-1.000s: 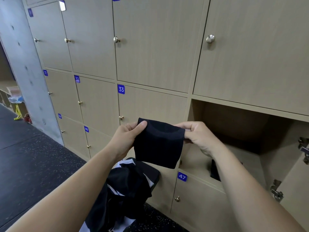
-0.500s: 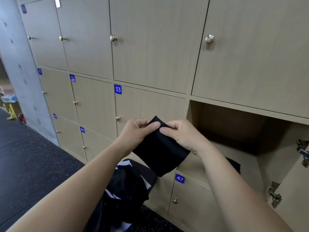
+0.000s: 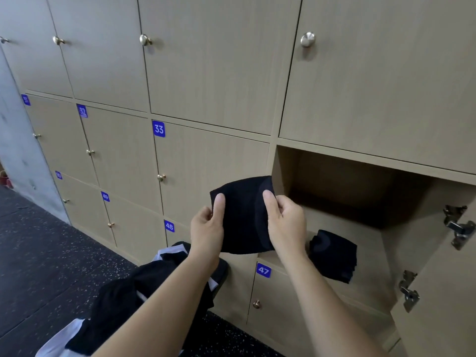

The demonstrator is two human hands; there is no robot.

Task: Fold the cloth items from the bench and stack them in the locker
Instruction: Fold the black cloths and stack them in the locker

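The open locker [image 3: 286, 166] offers free room above and behind the folded black stack [image 3: 333, 253] near its front edge. Its swung-out door [image 3: 438, 320] and hinges [image 3: 459, 228] bound the right side.

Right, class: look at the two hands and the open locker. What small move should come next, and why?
Probably carry the black cloth rightward onto the folded pile in the open locker. The left hand and right hand pinch it, already folded flat, just beside the opening.
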